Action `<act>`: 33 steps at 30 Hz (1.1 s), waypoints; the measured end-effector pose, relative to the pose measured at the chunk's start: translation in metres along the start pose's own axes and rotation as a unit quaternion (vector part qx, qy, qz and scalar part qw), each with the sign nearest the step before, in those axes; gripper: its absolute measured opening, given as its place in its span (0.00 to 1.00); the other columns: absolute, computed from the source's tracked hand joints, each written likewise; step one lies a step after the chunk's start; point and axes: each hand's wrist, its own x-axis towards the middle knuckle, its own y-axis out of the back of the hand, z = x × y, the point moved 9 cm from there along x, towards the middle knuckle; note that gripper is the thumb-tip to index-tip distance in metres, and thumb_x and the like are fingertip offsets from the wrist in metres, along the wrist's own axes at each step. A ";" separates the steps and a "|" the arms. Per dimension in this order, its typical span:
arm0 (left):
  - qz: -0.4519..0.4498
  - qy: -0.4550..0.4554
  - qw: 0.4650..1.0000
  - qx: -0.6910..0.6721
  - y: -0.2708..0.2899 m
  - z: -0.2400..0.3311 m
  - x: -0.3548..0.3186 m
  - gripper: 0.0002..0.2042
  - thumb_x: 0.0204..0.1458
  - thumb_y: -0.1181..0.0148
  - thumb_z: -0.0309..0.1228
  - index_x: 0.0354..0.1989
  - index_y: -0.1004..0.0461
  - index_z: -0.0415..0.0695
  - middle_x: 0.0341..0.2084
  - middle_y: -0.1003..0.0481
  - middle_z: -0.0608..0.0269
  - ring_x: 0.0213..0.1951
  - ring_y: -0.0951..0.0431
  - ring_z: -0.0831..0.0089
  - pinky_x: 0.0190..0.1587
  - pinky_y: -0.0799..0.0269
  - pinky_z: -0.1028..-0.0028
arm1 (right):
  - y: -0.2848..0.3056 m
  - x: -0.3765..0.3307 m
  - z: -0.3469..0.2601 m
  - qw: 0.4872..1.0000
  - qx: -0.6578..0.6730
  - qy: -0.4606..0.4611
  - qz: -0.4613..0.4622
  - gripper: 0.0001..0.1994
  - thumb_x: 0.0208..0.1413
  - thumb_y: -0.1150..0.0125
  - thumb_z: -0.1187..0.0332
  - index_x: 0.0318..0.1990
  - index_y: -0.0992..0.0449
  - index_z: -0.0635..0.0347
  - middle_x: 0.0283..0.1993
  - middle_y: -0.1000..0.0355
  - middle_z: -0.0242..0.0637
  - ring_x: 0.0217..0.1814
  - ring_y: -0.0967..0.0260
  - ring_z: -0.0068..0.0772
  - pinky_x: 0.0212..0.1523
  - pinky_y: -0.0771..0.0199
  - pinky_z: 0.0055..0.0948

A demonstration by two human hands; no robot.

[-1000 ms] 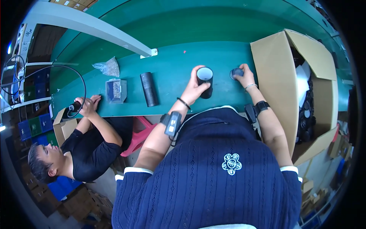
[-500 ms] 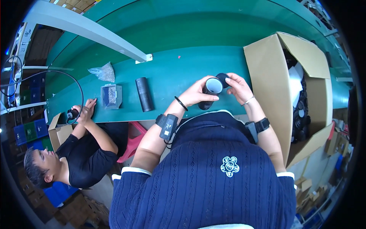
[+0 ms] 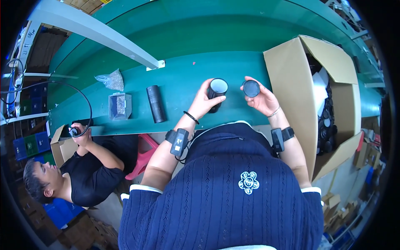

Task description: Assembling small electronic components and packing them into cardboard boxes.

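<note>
My left hand (image 3: 201, 102) is wrapped round a black cylindrical container (image 3: 214, 107), whose open top shows a pale inside. In my right hand (image 3: 265, 101) is a round black cap (image 3: 251, 88), gripped by its edge with its flat face toward me. Cap and container are apart, side by side above the green table. Farther left, a second black ribbed cylinder (image 3: 156, 104) lies on the table, out of reach of both hands' grip.
A big open cardboard box (image 3: 287, 96) with many black round pieces stands at the right. On the left are a clear plastic bin (image 3: 120, 106) of small grains and a bag (image 3: 112, 80) of grains. A co-worker (image 3: 91, 171) sits at left, holding something dark. A grey beam (image 3: 96, 33) slants overhead.
My right hand has moved the cap away from the container's rim, to the right. My left hand has shifted left and up with the container. The co-worker's hands have moved nearer their body.
</note>
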 end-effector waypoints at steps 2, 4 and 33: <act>0.018 -0.020 0.999 0.040 0.009 -0.009 0.002 0.37 0.42 0.31 0.23 0.60 0.47 0.43 0.49 0.35 0.61 0.51 0.33 0.74 0.53 0.35 0.72 | -0.001 0.001 0.004 1.000 0.021 0.001 -0.002 0.31 0.57 0.44 0.60 0.64 0.47 0.59 0.55 0.37 0.49 0.40 0.32 0.31 0.40 0.27 0.24; 0.067 -0.065 0.989 0.112 0.020 -0.010 0.004 0.40 0.42 0.31 0.24 0.61 0.51 0.44 0.48 0.35 0.59 0.51 0.34 0.73 0.54 0.36 0.71 | -0.003 0.001 0.007 0.999 0.044 0.001 -0.006 0.31 0.57 0.44 0.60 0.65 0.47 0.59 0.56 0.38 0.50 0.41 0.32 0.32 0.40 0.27 0.24; -0.033 -0.124 0.934 0.334 -0.042 -0.005 0.000 0.33 0.38 0.34 0.35 0.55 0.40 0.44 0.49 0.35 0.51 0.53 0.35 0.53 0.56 0.41 0.59 | -0.059 0.006 -0.006 0.624 -0.767 0.125 0.078 0.27 0.38 0.31 0.76 0.51 0.28 0.62 0.51 0.31 0.46 0.54 0.34 0.46 0.55 0.33 0.35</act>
